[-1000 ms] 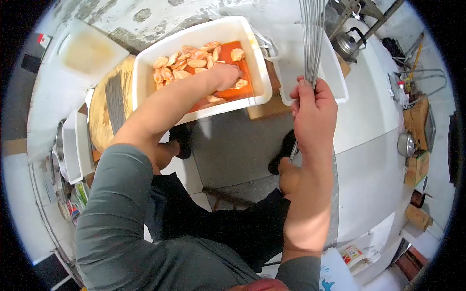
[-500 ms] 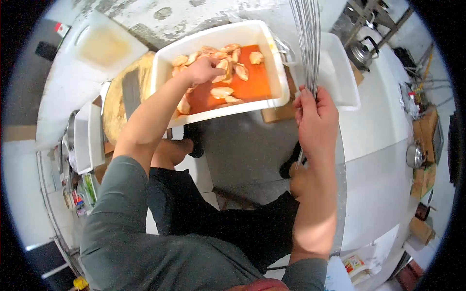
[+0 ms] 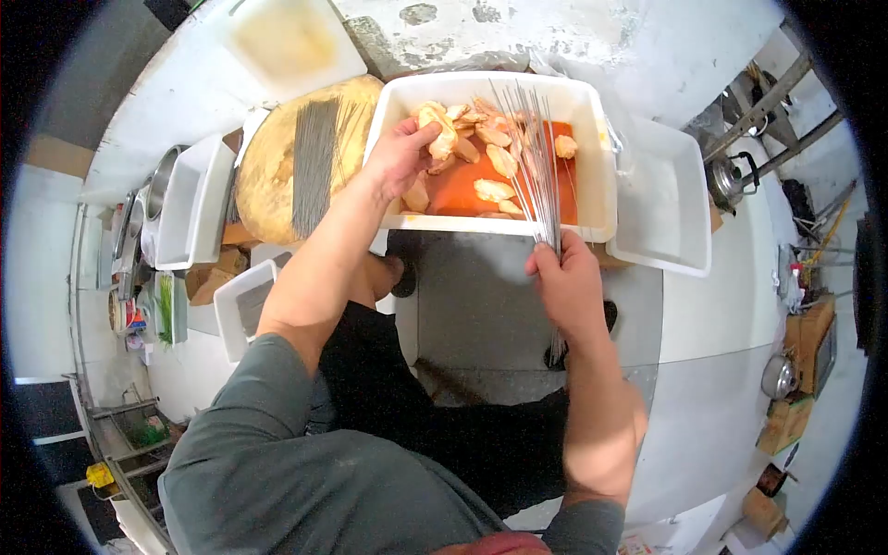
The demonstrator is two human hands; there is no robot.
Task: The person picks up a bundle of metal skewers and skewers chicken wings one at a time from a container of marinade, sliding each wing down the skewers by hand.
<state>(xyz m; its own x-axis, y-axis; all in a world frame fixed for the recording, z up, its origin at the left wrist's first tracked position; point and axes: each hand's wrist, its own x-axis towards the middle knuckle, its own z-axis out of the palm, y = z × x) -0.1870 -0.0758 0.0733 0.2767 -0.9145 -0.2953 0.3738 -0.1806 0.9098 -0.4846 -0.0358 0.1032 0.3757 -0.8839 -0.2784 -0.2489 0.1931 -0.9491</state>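
Observation:
My left hand (image 3: 403,159) is closed on a pale chicken wing (image 3: 438,129), lifted at the left side of a white tub (image 3: 606,199). Inside the tub, several more chicken wings (image 3: 494,191) lie in orange-red marinade (image 3: 450,192). A bundle of thin metal skewers (image 3: 548,217) is gripped in my right hand (image 3: 566,277) at the tub's near edge. The skewers' upper ends fan out over the tub, and their lower ends stick out below the hand.
Left of the tub, more metal skewers (image 3: 315,171) lie on a round wooden chopping block (image 3: 264,176). A stained white cutting board (image 3: 356,60) is behind it. Another white bin (image 3: 698,213) stands at the right, near a kettle (image 3: 724,178).
My left hand has risen from the pile with a chicken wing. The skewers have tilted left over the tub as my right hand lowered. The whole view has shifted.

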